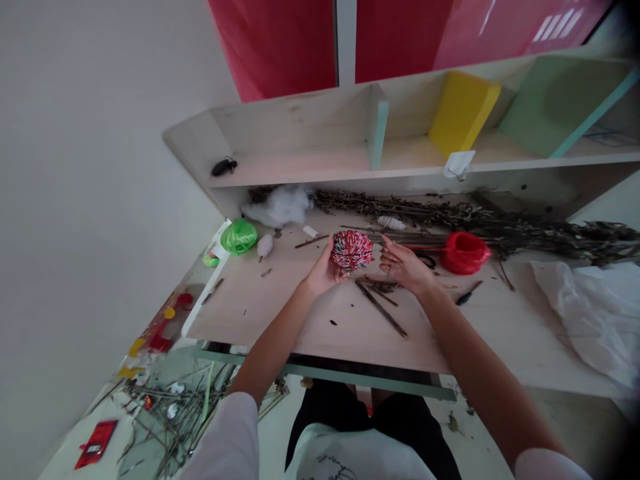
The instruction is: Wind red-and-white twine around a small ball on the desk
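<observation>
While the left hand (323, 272) cups a ball of red, white and black twine (352, 250) from below, the right hand (403, 267) hovers just beside it, fingers spread, over the desk (280, 313). Short dark twigs (381, 310) lie on the desk below the hands. Farther back sit a long bundle of dry twigs (425, 215), a roll of red raffia (465, 253) near the right hand, a ball of green raffia (239, 237) at the left, and a tuft of white cotton wadding (280, 205) under the wooden shelf (300, 172).
</observation>
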The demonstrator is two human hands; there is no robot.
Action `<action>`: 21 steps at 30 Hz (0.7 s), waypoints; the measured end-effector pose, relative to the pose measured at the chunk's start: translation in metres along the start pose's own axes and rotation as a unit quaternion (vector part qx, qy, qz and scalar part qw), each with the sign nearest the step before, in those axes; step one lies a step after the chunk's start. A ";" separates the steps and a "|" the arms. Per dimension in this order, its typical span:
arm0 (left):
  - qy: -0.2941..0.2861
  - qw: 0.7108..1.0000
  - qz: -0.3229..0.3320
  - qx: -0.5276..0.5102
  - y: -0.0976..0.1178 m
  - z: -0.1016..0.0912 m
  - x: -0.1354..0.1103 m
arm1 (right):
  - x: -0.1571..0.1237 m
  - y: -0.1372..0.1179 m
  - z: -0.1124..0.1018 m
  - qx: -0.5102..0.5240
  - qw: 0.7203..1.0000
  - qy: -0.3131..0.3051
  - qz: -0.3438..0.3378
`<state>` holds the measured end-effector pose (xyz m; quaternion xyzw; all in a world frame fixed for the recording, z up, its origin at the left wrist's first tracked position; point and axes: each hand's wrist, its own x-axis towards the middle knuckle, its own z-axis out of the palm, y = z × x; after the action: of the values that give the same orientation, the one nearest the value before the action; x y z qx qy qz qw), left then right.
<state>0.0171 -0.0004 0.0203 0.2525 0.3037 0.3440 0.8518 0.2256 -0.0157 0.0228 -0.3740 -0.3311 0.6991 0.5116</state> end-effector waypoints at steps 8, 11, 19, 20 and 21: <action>0.011 0.999 0.010 -0.028 0.002 0.007 -0.002 | 0.000 -0.001 0.002 0.010 1.000 -0.002 0.010; 0.008 0.999 0.010 -0.030 0.002 0.005 -0.002 | -0.001 -0.001 0.003 0.002 1.000 0.000 0.006; 0.010 0.999 0.001 -0.051 0.001 0.005 -0.002 | 0.000 0.003 0.003 -0.001 1.000 -0.004 0.008; 0.008 0.998 -0.002 -0.054 0.001 0.005 -0.002 | 0.000 0.004 0.003 0.002 1.000 -0.004 0.009; 0.005 0.998 -0.006 -0.059 0.001 0.005 -0.002 | 0.000 0.004 0.003 0.005 1.000 -0.005 0.010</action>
<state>0.0190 -0.0025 0.0256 0.1985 0.2887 0.3577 0.8656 0.2209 -0.0172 0.0209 -0.3716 -0.3266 0.7072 0.5051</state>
